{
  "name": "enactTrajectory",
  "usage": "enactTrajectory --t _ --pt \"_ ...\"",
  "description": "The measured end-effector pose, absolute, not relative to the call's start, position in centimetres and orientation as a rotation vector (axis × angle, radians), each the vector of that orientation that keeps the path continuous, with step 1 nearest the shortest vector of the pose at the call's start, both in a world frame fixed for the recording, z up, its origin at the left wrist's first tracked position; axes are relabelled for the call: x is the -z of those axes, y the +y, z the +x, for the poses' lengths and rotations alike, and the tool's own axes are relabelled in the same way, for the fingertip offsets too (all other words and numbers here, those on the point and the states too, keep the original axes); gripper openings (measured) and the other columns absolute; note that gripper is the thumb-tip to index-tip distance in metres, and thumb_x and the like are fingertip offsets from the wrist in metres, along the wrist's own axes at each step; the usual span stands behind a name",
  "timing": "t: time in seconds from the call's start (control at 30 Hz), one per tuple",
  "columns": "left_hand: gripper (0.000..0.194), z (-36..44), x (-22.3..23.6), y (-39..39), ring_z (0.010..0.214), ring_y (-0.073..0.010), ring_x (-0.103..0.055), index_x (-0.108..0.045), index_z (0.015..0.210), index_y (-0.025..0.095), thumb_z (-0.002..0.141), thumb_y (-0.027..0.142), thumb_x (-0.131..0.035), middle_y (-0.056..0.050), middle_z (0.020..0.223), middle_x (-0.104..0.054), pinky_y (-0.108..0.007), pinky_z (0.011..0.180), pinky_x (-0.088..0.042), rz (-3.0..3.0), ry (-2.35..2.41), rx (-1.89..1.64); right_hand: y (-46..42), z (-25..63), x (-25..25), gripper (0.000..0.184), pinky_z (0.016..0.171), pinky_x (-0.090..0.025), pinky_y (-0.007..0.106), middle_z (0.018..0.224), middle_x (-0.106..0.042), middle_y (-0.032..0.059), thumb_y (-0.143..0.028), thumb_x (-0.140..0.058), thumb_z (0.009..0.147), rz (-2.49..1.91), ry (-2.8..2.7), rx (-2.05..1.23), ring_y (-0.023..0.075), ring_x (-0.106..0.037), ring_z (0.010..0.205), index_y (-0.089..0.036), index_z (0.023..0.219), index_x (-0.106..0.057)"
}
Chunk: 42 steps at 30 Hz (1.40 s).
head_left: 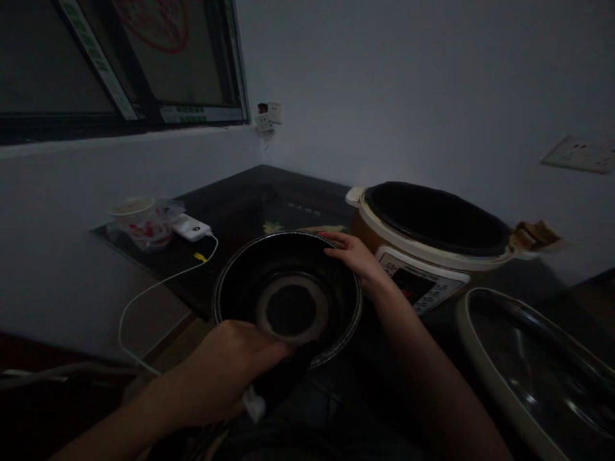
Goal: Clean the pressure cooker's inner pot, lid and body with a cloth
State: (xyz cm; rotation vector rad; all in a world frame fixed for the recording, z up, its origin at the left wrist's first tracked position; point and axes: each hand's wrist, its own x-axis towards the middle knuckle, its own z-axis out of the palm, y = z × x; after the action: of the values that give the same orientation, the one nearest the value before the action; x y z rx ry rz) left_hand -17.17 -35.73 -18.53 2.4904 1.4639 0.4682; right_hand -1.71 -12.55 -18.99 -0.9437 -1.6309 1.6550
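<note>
Black pan [288,256]: left hand [235,365] clenched on its near edge, right hand [353,256] loosely open, fingers over the far-right rim.

Poised with both bare forearms [413,346] angled inward, with left hand [230,362] curled and closer in, with right hand [354,257] farther forward, with fingers [337,239] pointing left.

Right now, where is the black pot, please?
In the head view, the pot is near the centre, left of the cooker, with the right hand at its rim.
</note>
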Motion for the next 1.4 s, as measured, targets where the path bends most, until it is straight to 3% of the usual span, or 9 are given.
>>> enactTrajectory --t 0.17,0.27,0.63,0.8,0.97,1.07,1.2,1.27,1.4 --pt "0.040 -17.2 20.0 -37.5 0.080 -0.0188 -0.067 -0.049 0.125 0.021 0.087 0.018 -0.041 -0.006 0.094 -0.071 -0.029 0.069 -0.051 2.669 1.389 -0.556 -12.4 -2.0 17.3 0.057 0.105 -0.041 0.039 0.119 -0.067 0.0048 0.009 -0.054 0.061 -0.699 -2.059 -1.469 0.0185 -0.061 0.112 -0.018 0.109 -0.069" --pt "0.038 -16.9 20.2 -37.8 0.077 -0.0183 -0.067 -0.047 0.128 0.017 0.092 0.018 -0.036 -0.009 0.094 -0.072 -0.029 0.065 -0.052 2.757 1.380 -0.644 -12.6 -2.6 16.2 0.059 0.104 -0.042 0.038 0.117 -0.069 0.0050 0.010 -0.048 0.063 -0.612 -2.186 -1.324 0.0180 -0.062 0.110 -0.016 0.111 -0.068" --pt "0.025 -16.5 22.1 -34.3 0.083 -0.0139 -0.071 -0.057 0.110 0.010 0.096 0.011 -0.037 -0.007 0.096 -0.075 -0.023 0.065 -0.056 3.003 1.508 -0.966 -12.1 -4.1 11.5 0.056 0.100 -0.044 0.038 0.115 -0.070 0.0050 0.007 -0.043 0.069 -0.462 -2.329 -0.835 0.0167 -0.062 0.110 -0.018 0.114 -0.065" --pt "0.036 -16.4 24.1 -33.7 0.096 -0.0163 -0.069 -0.051 0.128 0.014 0.097 0.014 -0.033 -0.008 0.112 -0.071 -0.026 0.074 -0.057 2.939 1.652 -0.715 -13.2 -3.9 10.9 0.058 0.103 -0.042 0.036 0.120 -0.067 0.0047 0.005 -0.041 0.070 -0.330 -2.337 -0.707 0.0160 -0.060 0.114 -0.019 0.118 -0.063" --pt "0.059 -15.9 25.3 -32.5 0.119 -0.0232 -0.058 -0.032 0.146 0.025 0.090 0.017 -0.050 -0.011 0.136 -0.056 -0.037 0.094 -0.052 2.663 1.741 -0.300 -15.1 -3.0 11.0 0.058 0.102 -0.044 0.035 0.120 -0.067 0.0041 0.004 -0.039 0.073 -0.281 -2.302 -0.647 0.0149 -0.061 0.114 -0.020 0.120 -0.061" --pt "0.071 -15.5 25.1 -31.9 0.132 -0.0294 -0.043 -0.024 0.149 0.028 0.087 0.039 -0.058 -0.016 0.147 -0.041 -0.047 0.105 -0.041 2.496 1.734 -0.242 -16.0 -2.6 11.2 0.060 0.105 -0.042 0.035 0.123 -0.065 0.0037 0.005 -0.038 0.072 -0.243 -2.290 -0.672 0.0137 -0.058 0.118 -0.019 0.121 -0.060" --pt "0.102 -14.7 23.5 -31.6 0.140 -0.0381 -0.024 -0.027 0.148 0.014 0.071 0.074 -0.055 -0.025 0.151 -0.027 -0.057 0.111 -0.026 2.237 1.649 -0.252 -16.9 -2.2 11.2 0.063 0.112 -0.034 0.034 0.135 -0.057 0.0057 0.007 -0.034 0.070 -0.209 -2.327 -0.693 0.0124 -0.048 0.128 -0.016 0.125 -0.058" --pt "0.089 -14.3 22.7 -31.4 0.141 -0.0349 -0.024 -0.033 0.146 0.012 0.080 0.070 -0.049 -0.022 0.152 -0.028 -0.054 0.112 -0.026 2.071 1.621 -0.319 -17.2 -2.2 11.1 0.063 0.111 -0.034 0.034 0.132 -0.059 0.0057 0.008 -0.034 0.071 -0.251 -2.342 -0.667 0.0134 -0.050 0.127 -0.016 0.124 -0.058" --pt "0.052 -13.3 22.1 -30.4 0.128 -0.0202 -0.049 -0.054 0.130 0.016 0.099 0.044 -0.023 -0.010 0.137 -0.055 -0.035 0.110 -0.035 1.765 1.681 -0.643 -17.8 -2.3 10.9 0.060 0.109 -0.038 0.035 0.126 -0.063 0.0056 0.007 -0.035 0.072 -0.298 -2.338 -0.624 0.0161 -0.054 0.123 -0.016 0.121 -0.061"
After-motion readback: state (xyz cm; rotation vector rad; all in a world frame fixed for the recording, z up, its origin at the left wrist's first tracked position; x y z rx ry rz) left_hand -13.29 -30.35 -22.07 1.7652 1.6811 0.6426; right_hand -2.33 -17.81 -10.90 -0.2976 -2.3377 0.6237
